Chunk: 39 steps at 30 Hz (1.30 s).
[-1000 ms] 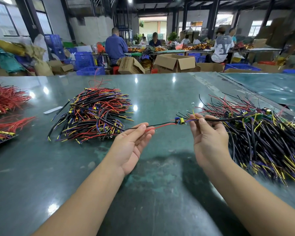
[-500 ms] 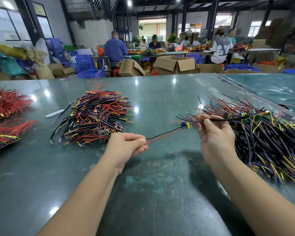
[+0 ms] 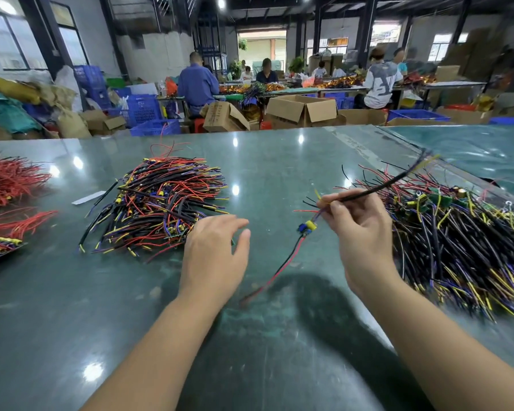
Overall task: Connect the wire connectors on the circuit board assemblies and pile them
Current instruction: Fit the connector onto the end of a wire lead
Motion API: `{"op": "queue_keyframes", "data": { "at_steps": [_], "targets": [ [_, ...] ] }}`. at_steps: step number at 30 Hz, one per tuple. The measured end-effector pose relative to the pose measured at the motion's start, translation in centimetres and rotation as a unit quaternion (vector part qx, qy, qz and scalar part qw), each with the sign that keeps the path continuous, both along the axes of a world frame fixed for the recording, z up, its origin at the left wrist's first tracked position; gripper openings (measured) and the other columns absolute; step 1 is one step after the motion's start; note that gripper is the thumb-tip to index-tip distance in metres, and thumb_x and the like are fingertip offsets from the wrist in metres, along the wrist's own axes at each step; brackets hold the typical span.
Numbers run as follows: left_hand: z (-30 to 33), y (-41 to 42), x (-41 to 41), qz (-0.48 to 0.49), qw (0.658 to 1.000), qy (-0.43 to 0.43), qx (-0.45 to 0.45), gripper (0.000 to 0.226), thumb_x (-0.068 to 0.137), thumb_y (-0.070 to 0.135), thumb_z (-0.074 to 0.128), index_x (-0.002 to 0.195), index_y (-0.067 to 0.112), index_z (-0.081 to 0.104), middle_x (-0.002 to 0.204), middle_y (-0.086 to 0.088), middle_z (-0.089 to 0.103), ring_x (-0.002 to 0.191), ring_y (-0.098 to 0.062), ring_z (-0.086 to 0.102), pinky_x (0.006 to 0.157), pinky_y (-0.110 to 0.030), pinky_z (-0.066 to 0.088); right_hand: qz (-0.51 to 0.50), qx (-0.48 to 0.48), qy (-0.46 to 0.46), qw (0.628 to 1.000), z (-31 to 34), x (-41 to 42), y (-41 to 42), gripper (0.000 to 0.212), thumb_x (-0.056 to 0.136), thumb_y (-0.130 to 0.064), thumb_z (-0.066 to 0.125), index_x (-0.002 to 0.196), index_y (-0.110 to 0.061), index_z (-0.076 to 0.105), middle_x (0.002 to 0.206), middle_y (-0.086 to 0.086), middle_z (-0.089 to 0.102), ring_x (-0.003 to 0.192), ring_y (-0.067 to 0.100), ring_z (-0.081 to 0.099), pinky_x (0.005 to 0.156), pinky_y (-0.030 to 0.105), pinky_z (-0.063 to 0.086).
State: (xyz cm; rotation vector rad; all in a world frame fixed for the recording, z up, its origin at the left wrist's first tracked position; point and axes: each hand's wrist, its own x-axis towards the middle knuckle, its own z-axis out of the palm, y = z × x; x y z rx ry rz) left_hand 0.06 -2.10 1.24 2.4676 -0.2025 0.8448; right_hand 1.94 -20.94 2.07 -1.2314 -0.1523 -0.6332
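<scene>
- The right hand (image 3: 359, 232) is raised above the glossy dark green tabletop (image 3: 279, 161); its fingers are curled and pinch a long black-sleeved wire assembly (image 3: 377, 186) near that assembly's lower end.
- From the pinch, the black sleeve rises toward 2 o'clock, blurred at its far tip.
- Below the fingers, toward 7 o'clock, hangs a small circuit board with blue and yellow components (image 3: 306, 227).
- A thin red and black wire pair (image 3: 279, 269) trails from the board further toward 7 o'clock; its lower end seems to reach the tabletop, though blur makes that uncertain.
- The left hand (image 3: 217, 253) hovers palm down, holding nothing, fingers loosely spread and slightly bent, thumb apart from them.
- At 10 o'clock from the left hand, just beside its fingertips, lies a heap of red, black, yellow and purple wired assemblies (image 3: 161, 206).
- At 3 o'clock from the right hand a larger, mostly black pile of loose wire assemblies with green boards (image 3: 457, 247) spreads across the table's right side.
- At the far left edge lie bundles of red wires (image 3: 9, 179).
- A white paper strip (image 3: 88, 197) lies at 9 o'clock from the colourful heap.
- Beyond the table stand open brown cardboard boxes (image 3: 303, 109) and blue plastic crates (image 3: 144, 109), with seated workers at benches.
</scene>
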Motion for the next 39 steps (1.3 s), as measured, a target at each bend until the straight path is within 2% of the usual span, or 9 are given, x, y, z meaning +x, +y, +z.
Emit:
{"op": "queue_keyframes", "data": {
  "at_steps": [3,6,10,12,18,23,28,34,39],
  "targets": [
    [0.6,-0.8,-0.7,0.002,0.999,-0.038,0.012,0.033,0.083,0.043,0.055,0.101,0.020,0.072,0.099,0.006,0.071,0.091,-0.022,0.060,0.084,-0.034,0.045,0.026,-0.076,-0.029,0.996,-0.5,-0.6,1.5,0.028,0.090,0.012,0.048,0.086,-0.014,0.055,0.086,0.010,0.067,0.083,0.019,0.067,0.081,0.031,0.055],
    [0.7,-1.6,-1.3,-0.095,0.986,0.092,-0.097,0.046,0.072,0.062,0.055,0.102,0.030,0.069,0.085,0.014,0.070,0.076,-0.002,0.062,0.074,-0.024,0.047,0.067,-0.098,-0.044,0.992,-1.0,-1.2,2.6,0.031,0.090,0.009,0.050,0.085,-0.020,0.057,0.084,0.002,0.068,0.085,0.019,0.067,0.084,0.036,0.055],
    [-0.1,-2.1,-1.0,-0.196,0.939,0.203,-0.195,0.006,0.086,0.021,0.065,0.082,0.016,0.065,0.074,-0.009,0.068,0.061,-0.009,0.064,0.075,-0.040,0.055,0.108,-0.079,-0.027,0.991,-0.9,-1.5,2.9,0.026,0.091,0.010,0.047,0.085,-0.014,0.056,0.082,0.001,0.067,0.083,0.017,0.066,0.080,0.030,0.055],
    [-0.1,-1.6,-0.6,-0.212,0.929,0.212,-0.218,0.014,0.088,0.010,0.061,0.084,0.023,0.065,0.083,-0.016,0.069,0.057,-0.011,0.064,0.072,-0.041,0.057,0.120,-0.079,-0.001,0.990,-0.8,-1.6,2.8,0.026,0.094,0.008,0.043,0.085,-0.013,0.053,0.082,0.002,0.066,0.080,0.012,0.065,0.078,0.024,0.054],
    [0.5,-1.0,-0.6,-0.261,0.901,0.246,-0.245,0.010,0.088,0.023,0.065,0.098,0.024,0.066,0.074,0.002,0.064,0.051,0.000,0.051,0.051,-0.010,0.038,0.114,-0.192,0.011,0.975,-1.0,-1.6,2.3,0.025,0.096,0.007,0.039,0.088,-0.014,0.048,0.079,0.001,0.063,0.080,0.017,0.055,0.071,0.025,0.047],
    [0.8,-1.0,-0.6,-0.245,0.869,0.291,-0.315,0.041,0.092,0.048,0.045,0.092,0.015,0.069,0.067,0.001,0.061,0.036,-0.006,0.027,0.037,-0.014,0.023,0.140,-0.244,0.014,0.959,-1.0,-1.6,2.0,0.025,0.096,0.005,0.040,0.089,-0.018,0.048,0.076,-0.010,0.064,0.088,0.032,0.056,0.073,0.044,0.048],
    [0.6,-0.7,-0.2,-0.238,0.870,0.275,-0.334,0.021,0.097,0.021,0.050,0.088,0.014,0.068,0.066,0.002,0.060,0.038,-0.006,0.028,0.038,-0.016,0.024,0.144,-0.197,0.020,0.970,-0.7,-2.0,2.2,0.022,0.095,0.004,0.044,0.089,-0.016,0.052,0.079,-0.006,0.067,0.083,0.018,0.059,0.078,0.030,0.049],
    [0.3,-0.6,0.0,-0.245,0.878,0.229,-0.342,0.017,0.095,0.013,0.052,0.086,0.017,0.066,0.062,0.004,0.059,0.037,-0.003,0.028,0.038,-0.014,0.024,0.159,-0.151,0.098,0.971,-0.4,-2.0,2.1,0.013,0.091,-0.006,0.057,0.083,-0.016,0.060,0.076,0.001,0.068,0.076,0.016,0.068,0.073,0.040,0.052],
    [0.1,-0.3,0.2,-0.266,0.898,0.193,-0.293,0.014,0.094,0.011,0.054,0.089,0.017,0.066,0.069,0.001,0.058,0.039,0.000,0.036,0.042,-0.011,0.027,0.251,0.021,0.147,0.956,-0.2,-2.0,2.0,0.014,0.092,0.000,0.053,0.083,-0.009,0.060,0.076,0.009,0.070,0.074,0.019,0.071,0.068,0.023,0.056]
  ]
}}
